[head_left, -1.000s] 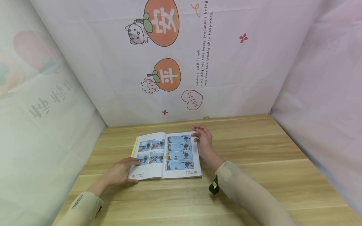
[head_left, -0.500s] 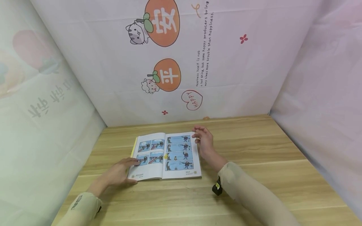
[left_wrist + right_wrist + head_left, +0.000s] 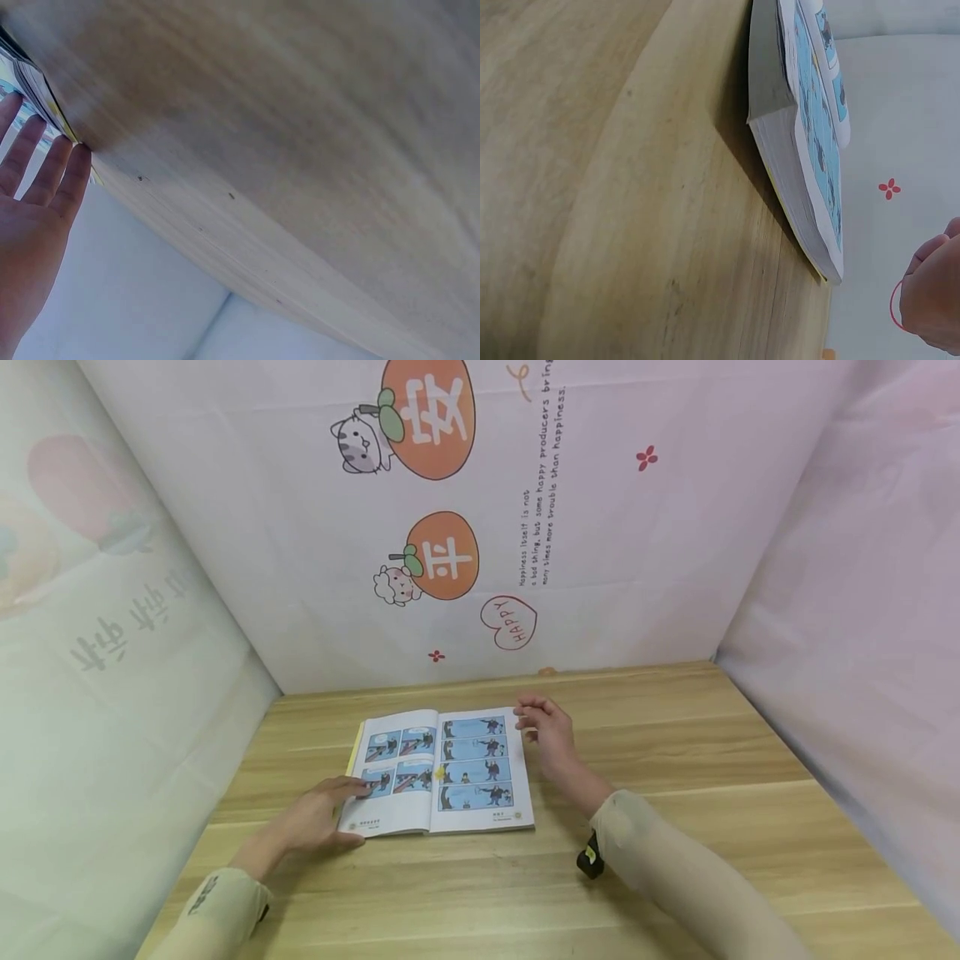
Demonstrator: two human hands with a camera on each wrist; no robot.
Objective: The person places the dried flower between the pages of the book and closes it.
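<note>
An open comic book [image 3: 432,772] lies on the wooden table, both pages filled with blue picture panels. My left hand [image 3: 315,818] rests on its lower left part, fingers over the page and thumb by the bottom edge. In the left wrist view the straight fingers of that left hand [image 3: 41,195] touch the book's edge [image 3: 41,97]. Near the upper right corner is my right hand [image 3: 547,735], its fingers loosely bent. The right wrist view has this hand [image 3: 937,292] apart from the book's thick page block [image 3: 799,172], holding nothing visible.
The wooden table [image 3: 480,893] extends around the book. A white printed cloth [image 3: 600,568] rises behind it, with further cloth walls at left [image 3: 135,710] and right [image 3: 847,635]. A black strap piece [image 3: 590,858] hangs from the right wrist.
My right hand and forearm have drifted slightly to the right, away from the page corner. The left hand stays in place, and the book lies open at the same pages.
</note>
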